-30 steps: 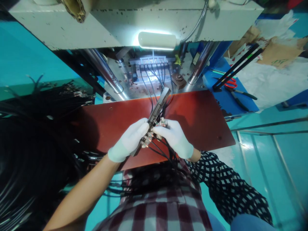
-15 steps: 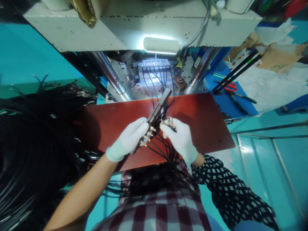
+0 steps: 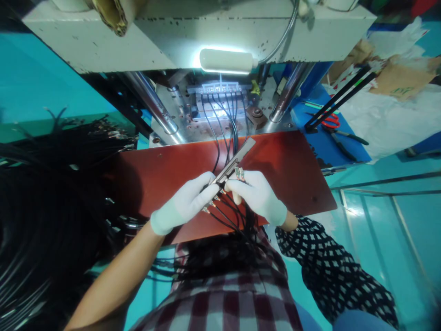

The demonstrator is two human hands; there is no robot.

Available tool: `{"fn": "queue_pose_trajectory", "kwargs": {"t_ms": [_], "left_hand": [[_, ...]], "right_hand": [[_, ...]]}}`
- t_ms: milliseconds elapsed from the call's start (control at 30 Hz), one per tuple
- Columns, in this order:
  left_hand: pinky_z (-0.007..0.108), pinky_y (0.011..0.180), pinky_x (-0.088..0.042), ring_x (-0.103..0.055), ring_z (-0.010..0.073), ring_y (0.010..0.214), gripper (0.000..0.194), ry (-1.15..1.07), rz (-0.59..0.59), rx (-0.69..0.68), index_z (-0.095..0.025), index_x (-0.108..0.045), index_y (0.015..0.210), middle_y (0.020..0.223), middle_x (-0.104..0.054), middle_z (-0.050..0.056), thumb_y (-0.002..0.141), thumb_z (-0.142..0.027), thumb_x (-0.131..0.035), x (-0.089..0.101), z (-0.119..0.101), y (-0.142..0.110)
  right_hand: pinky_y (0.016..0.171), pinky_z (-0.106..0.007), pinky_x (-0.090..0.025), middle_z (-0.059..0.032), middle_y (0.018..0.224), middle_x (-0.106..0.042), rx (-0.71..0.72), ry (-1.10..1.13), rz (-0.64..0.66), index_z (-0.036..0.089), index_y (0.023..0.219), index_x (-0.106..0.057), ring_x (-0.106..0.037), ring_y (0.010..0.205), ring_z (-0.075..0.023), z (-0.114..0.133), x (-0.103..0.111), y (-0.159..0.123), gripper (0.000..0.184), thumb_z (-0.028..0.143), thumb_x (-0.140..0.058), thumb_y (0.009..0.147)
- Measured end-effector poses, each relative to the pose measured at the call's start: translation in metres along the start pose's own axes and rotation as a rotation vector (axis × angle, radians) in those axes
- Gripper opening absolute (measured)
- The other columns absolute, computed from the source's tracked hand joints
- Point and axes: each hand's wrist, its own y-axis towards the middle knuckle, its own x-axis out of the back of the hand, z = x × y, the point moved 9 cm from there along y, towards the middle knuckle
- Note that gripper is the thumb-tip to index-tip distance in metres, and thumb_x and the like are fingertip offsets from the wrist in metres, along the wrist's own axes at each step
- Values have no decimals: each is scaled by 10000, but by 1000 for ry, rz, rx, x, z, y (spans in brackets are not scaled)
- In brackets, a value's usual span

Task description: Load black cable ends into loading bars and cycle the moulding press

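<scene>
My left hand [image 3: 188, 200], in a white glove, is closed around a long grey metal bar [image 3: 243, 152] held slantwise above the red-brown board. Several black cables [image 3: 231, 215] with metal end connectors [image 3: 214, 198] lie along the bar's near side, below the left thumb. My right hand [image 3: 258, 195], also gloved, is closed on black cables. Two metal connectors [image 3: 239, 174] stick up between its fingers. Its thumb and forefinger pinch a cable end against the bar, close to the left thumb; the tip itself is hidden.
Beyond the red-brown board [image 3: 285, 170] stands a press with a lit lamp [image 3: 225, 61] and metal posts [image 3: 291, 92]. Cables run from its metal mould [image 3: 220, 103]. A large black cable bundle [image 3: 41, 220] lies at left. Pliers [image 3: 346, 142] rest on a blue surface at right.
My right hand has moved left, bringing the pinched cable end from beside the bar up against it. The bar now lies at a flatter slant, its far end further right.
</scene>
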Motion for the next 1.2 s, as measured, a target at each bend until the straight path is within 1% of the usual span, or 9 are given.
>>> {"fn": "queue_pose_trajectory", "kwargs": {"t_ms": [100,167,233,300,467,700,867,1033,1200], "left_hand": [[249,618,-357,-406,100,650,307,142,-36,-6,-184,-452,822,723,-445,-41,1017,-420,-442,1,-4,1],[248,614,-357,-413,99,644,312,105,-42,9,-186,-452,825,719,-447,-44,1020,-429,-432,1,-3,2],[241,592,-355,-415,92,625,322,0,-38,28,-189,-452,826,716,-445,-47,1025,-440,-417,1,1,1],[236,575,-347,-408,88,617,335,-83,-47,25,-188,-450,812,712,-436,-47,1027,-442,-414,3,2,0],[237,599,-369,-418,99,652,351,-165,-51,-3,-181,-477,800,727,-452,-30,1023,-448,-430,5,2,0],[254,668,-409,-460,125,720,342,-186,-65,-17,-166,-537,859,799,-521,0,1012,-459,-449,6,9,1],[269,711,-432,-480,143,747,346,-193,-79,-2,-159,-567,884,810,-541,13,1001,-466,-460,7,8,0],[254,661,-416,-463,132,713,355,-197,-46,-13,-162,-543,842,789,-533,7,1005,-464,-452,5,9,1],[240,645,-422,-476,119,697,343,-171,-11,-15,-163,-538,858,784,-531,-3,1011,-457,-446,3,8,1]], "right_hand": [[773,-288,-439,14,599,-619,10,-76,25,181,528,-554,-593,657,-127,1,0,-1,438,238,-525,961],[784,-287,-448,9,661,-645,1,-57,-5,178,609,-610,-604,696,-132,1,1,-2,366,271,-543,957],[759,-277,-464,10,758,-671,-36,11,-116,177,803,-667,-605,730,-135,-1,8,-4,172,309,-627,905],[702,-261,-464,20,791,-655,-83,48,-258,183,930,-654,-580,718,-131,-4,17,-8,194,336,-714,827],[663,-258,-444,17,739,-614,-116,39,-434,178,815,-651,-533,691,-129,-6,27,-17,183,353,-704,801],[615,-255,-428,37,641,-610,-134,247,-401,182,924,-659,-520,597,-115,-18,24,-14,227,352,-718,786],[627,-266,-424,29,570,-571,-100,137,-355,167,751,-662,-482,562,-109,-3,24,-10,213,353,-670,853],[639,-270,-432,37,518,-541,-86,91,-277,183,616,-599,-482,548,-111,4,20,-3,273,297,-649,858],[593,-255,-405,42,500,-556,-100,96,-228,181,592,-583,-469,514,-98,3,19,0,277,239,-642,857]]}}
